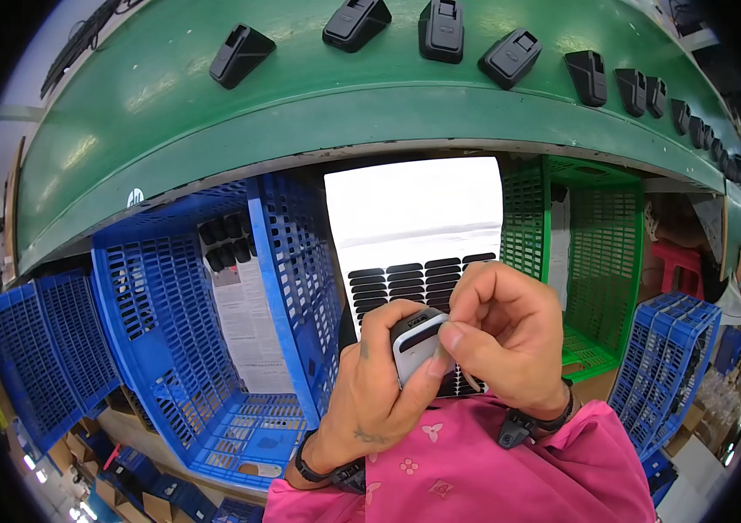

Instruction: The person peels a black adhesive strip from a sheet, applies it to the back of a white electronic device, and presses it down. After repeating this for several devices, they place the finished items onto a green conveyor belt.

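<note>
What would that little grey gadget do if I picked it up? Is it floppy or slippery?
The gadget is probably stiff: its edges look straight in the left hand. It might be a bit slippery, since its grey face looks smooth. It likely won't roll easily, because it's boxy.

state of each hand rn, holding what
Left hand: closed, holding the grey-and-black device.
Right hand: fingers bent at the device's edge; grip cannot be told.

Holding a small silver-and-black device point(418, 351) in the left hand point(379, 388), touching its edge with the right hand point(514, 336), above a white sheet point(414, 200) of black oblong pieces point(404, 269). Working between a blue plastic crate point(287, 296) and a green plastic crate point(601, 261), facing a green counter point(301, 126) with black angular housings point(442, 37).
</note>
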`<state>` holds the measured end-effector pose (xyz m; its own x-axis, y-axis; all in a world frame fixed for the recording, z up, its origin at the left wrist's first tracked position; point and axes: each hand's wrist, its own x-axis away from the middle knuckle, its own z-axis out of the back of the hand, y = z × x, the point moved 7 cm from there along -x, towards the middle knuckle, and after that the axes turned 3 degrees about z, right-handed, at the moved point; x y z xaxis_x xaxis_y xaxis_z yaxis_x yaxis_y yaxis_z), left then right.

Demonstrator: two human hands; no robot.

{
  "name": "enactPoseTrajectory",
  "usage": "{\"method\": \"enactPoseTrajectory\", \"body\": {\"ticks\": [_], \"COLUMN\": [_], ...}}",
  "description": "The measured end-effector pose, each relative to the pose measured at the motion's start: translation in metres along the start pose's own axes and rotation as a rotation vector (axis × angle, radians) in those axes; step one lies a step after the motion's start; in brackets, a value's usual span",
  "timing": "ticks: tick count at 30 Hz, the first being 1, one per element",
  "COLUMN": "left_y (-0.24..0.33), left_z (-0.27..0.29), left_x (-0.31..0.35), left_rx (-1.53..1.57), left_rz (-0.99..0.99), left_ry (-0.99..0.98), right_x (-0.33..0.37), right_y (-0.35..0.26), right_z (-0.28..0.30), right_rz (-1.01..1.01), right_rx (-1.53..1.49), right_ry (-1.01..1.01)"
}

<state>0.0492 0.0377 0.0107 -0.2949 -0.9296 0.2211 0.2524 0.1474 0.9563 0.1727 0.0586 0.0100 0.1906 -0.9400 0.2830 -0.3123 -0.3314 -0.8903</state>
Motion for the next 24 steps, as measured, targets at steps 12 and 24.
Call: {"method": "enactPoseTrajectory", "body": {"ticks": [12,24], "left_y": [-0.016,-0.019], "left_z": [0.004,0.02], "left_x": [0.002,0.014], "left_rx": [0.137,0.379], "left_rz": [0.129,-0.004], "left_ry": [0.062,0.048], "right_x": [-0.002,-0.013], "right_y": [0.006,0.025], "right_z": [0.012,-0.016], "right_rz": [0.017,-0.15], "right_rx": [0.035,0.192], "right_ry": [0.155,-0.041]}}
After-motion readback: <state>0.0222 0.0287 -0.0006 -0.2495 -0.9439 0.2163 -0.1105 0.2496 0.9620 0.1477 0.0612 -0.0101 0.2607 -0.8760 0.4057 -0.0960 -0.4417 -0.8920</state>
